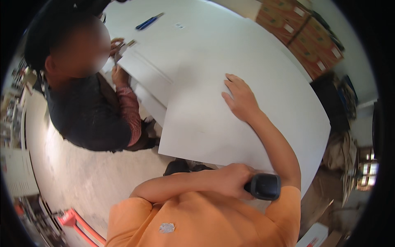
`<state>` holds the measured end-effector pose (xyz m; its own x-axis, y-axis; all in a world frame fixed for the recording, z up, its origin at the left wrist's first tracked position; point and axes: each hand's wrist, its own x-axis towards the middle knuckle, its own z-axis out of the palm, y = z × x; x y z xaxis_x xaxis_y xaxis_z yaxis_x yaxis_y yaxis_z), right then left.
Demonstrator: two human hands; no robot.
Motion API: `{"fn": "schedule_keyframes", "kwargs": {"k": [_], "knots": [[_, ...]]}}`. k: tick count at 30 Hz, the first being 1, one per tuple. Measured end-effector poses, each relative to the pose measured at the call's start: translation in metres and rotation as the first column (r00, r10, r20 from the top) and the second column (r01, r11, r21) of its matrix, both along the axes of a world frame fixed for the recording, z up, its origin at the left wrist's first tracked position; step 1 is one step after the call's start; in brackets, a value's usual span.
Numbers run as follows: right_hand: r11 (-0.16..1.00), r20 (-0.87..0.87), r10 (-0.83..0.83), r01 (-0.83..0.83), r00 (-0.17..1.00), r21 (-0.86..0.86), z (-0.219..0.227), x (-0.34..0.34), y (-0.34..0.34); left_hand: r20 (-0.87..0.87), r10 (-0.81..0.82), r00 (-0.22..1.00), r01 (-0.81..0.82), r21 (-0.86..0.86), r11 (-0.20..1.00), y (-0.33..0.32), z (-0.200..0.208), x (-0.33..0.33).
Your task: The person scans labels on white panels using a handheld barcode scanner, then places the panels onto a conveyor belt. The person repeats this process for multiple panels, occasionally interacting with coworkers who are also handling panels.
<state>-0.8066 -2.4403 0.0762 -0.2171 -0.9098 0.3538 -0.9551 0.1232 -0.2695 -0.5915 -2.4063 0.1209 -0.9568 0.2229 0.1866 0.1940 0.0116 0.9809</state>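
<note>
- Black tool (pixel 265 186) is held close in front of the body, at the near edge of the white surface and beside the right arm.
- Its handle is clasped by the left hand (pixel 238 179), though the fingertips are mostly hidden.
- An orange shirt (pixel 197 222) with a grey patch (pixel 166 227) on its front is worn.
- The right hand (pixel 242 99) is laid palm down on the white surface (pixel 205 127), its fingers loosely spread and nothing gripped.
- On the left, a dark top (pixel 88 117) and a reddish sleeve (pixel 129 111) are worn by a co-worker, whose hands are kept near a narrow white panel (pixel 144 66); what is held there cannot be told.
- Farther off, a blue-handled tool (pixel 149 22) and a small label (pixel 179 26) are seen on the white surface.
- Beyond the far edge, brown boxes (pixel 284 22) are stacked.
</note>
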Motion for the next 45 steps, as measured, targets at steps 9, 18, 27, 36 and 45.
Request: {"fn": "schedule_keyframes", "kwargs": {"k": [9, 18, 27, 36, 45], "knots": [[0.979, 0.061, 0.200, -0.197, 0.978, -0.056, 0.002, 0.005, 0.006, 0.202, -0.016, 0.979, 0.034, -0.086, 0.996, 0.027, -0.033, -0.041], [0.962, 0.122, 0.270, -0.262, 0.955, -0.080, 0.006, 0.005, 0.007, 0.113, 0.031, 0.993, -0.023, -0.072, 0.997, 0.022, -0.036, -0.055], [0.971, 0.077, 0.234, -0.229, 0.969, -0.071, 0.001, 0.004, 0.006, 0.079, 0.020, 0.997, -0.010, -0.120, 0.993, 0.021, -0.041, -0.050], [0.976, 0.099, 0.219, -0.219, 0.971, -0.012, 0.008, 0.011, 0.004, 0.150, 0.114, 0.982, -0.098, -0.106, 0.989, 0.017, -0.037, -0.043], [0.966, 0.024, 0.240, -0.236, 0.971, -0.110, 0.010, 0.017, -0.003, 0.258, 0.065, 0.964, -0.039, -0.105, 0.994, 0.012, -0.036, -0.041]]}}
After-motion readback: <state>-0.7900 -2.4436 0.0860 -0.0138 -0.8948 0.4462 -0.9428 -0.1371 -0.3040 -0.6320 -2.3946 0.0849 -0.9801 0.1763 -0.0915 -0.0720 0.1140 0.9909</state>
